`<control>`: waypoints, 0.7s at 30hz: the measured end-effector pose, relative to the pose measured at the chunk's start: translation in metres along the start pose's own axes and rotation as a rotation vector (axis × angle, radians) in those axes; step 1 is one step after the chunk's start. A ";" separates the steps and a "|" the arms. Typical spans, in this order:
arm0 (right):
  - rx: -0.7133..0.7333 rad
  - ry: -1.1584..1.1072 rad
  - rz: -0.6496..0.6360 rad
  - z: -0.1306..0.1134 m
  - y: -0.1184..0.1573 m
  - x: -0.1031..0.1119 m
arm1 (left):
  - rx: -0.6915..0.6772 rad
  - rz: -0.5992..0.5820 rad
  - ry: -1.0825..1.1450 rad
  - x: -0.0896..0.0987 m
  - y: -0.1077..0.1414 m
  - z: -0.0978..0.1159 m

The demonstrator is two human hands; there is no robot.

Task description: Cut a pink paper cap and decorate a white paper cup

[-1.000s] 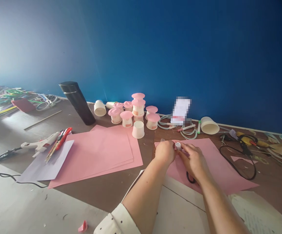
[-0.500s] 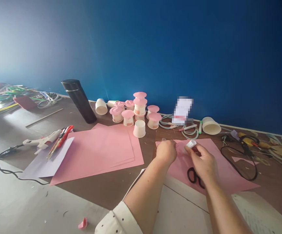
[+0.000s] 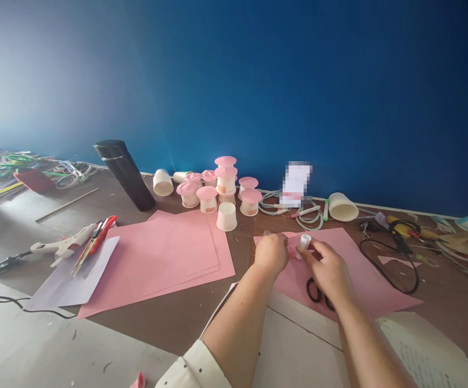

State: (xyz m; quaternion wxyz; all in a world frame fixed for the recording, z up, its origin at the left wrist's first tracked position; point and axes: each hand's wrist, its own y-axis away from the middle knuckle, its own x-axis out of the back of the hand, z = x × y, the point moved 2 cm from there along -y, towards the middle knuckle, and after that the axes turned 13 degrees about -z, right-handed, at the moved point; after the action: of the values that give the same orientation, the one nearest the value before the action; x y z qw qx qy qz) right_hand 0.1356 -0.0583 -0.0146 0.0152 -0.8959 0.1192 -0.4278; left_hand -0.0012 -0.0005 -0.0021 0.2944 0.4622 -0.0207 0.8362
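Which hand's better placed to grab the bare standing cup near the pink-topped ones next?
Probably the left hand: it is nearer the cup, while the right hand is farther off, holding a small white cylinder.

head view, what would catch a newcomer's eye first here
Probably the cluster of pink-topped cups at the middle, in front of the vivid blue wall that fills the upper picture. Next, the tall black bottle to their left. Then, right of centre, the left hand and the right hand, which holds a small white cylinder.
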 end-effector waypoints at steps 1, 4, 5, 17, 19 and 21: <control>-0.013 -0.011 0.048 0.000 0.001 0.002 | 0.002 0.006 -0.003 -0.001 0.000 -0.001; -0.023 -0.043 0.115 0.000 0.001 0.004 | 0.008 0.021 -0.004 -0.003 -0.002 -0.003; -0.021 -0.053 0.106 0.000 0.001 0.004 | 0.007 0.029 -0.003 -0.004 -0.003 -0.003; 0.019 -0.034 -0.021 0.004 -0.005 -0.011 | 0.009 0.057 -0.021 -0.004 -0.003 -0.003; 0.027 0.063 -0.014 0.002 -0.005 -0.011 | 0.014 0.053 -0.030 -0.004 -0.002 -0.003; 0.037 0.141 -0.003 0.002 -0.005 -0.010 | 0.009 0.055 -0.040 -0.004 -0.002 -0.003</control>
State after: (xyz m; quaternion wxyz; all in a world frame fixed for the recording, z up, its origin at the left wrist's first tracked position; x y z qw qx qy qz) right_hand 0.1322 -0.0509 -0.0233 0.0226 -0.8632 0.1106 -0.4921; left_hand -0.0010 0.0004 -0.0075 0.2687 0.4791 -0.0357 0.8348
